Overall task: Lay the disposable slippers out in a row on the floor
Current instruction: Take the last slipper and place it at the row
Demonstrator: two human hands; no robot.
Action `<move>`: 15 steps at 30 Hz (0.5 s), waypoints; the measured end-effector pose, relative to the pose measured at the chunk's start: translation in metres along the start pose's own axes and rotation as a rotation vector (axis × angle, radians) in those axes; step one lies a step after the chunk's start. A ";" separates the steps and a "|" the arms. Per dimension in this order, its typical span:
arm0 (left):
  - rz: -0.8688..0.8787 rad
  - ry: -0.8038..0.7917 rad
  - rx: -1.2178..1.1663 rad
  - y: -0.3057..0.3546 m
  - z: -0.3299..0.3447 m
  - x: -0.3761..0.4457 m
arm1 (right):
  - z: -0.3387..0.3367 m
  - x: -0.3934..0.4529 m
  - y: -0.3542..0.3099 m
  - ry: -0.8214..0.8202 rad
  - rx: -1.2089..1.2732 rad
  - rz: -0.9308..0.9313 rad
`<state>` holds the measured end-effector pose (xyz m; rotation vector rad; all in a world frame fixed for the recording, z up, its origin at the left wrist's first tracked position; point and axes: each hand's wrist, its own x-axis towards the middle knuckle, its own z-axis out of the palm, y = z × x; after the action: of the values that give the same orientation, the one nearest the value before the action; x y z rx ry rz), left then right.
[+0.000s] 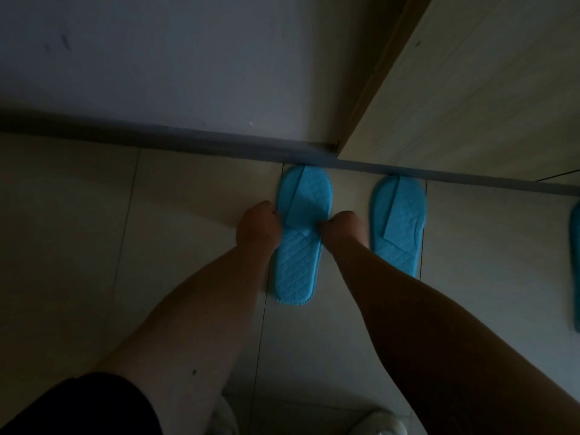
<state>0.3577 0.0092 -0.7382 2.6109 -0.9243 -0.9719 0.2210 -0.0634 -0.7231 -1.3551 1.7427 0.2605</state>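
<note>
A blue disposable slipper (301, 233) lies flat on the pale tiled floor (188, 215), its toe against the grey skirting. My left hand (258, 227) grips its left edge and my right hand (343, 229) grips its right edge, both at the strap's rear rim. A second blue slipper (398, 221) lies parallel to it on the right, toe at the skirting too, untouched. At the frame's right edge the rim of a third blue slipper (576, 265) shows; most of it is cut off.
A grey skirting board (188, 138) runs along a white wall (172, 58). A light wooden cabinet (470, 83) stands at the upper right above the slippers. My white shoes (381, 422) show at the bottom. More tiled floor stretches to the left.
</note>
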 end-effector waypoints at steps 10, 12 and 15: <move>0.026 -0.014 0.058 -0.001 0.000 0.002 | 0.000 -0.007 -0.001 0.040 -0.040 -0.016; 0.027 -0.026 0.066 -0.001 -0.001 0.003 | 0.000 -0.009 -0.002 0.047 -0.042 -0.011; 0.039 -0.025 0.074 -0.002 -0.001 0.003 | 0.001 -0.009 -0.002 0.055 -0.043 -0.027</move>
<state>0.3611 0.0091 -0.7396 2.6354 -1.0325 -0.9805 0.2234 -0.0575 -0.7158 -1.4281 1.7718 0.2494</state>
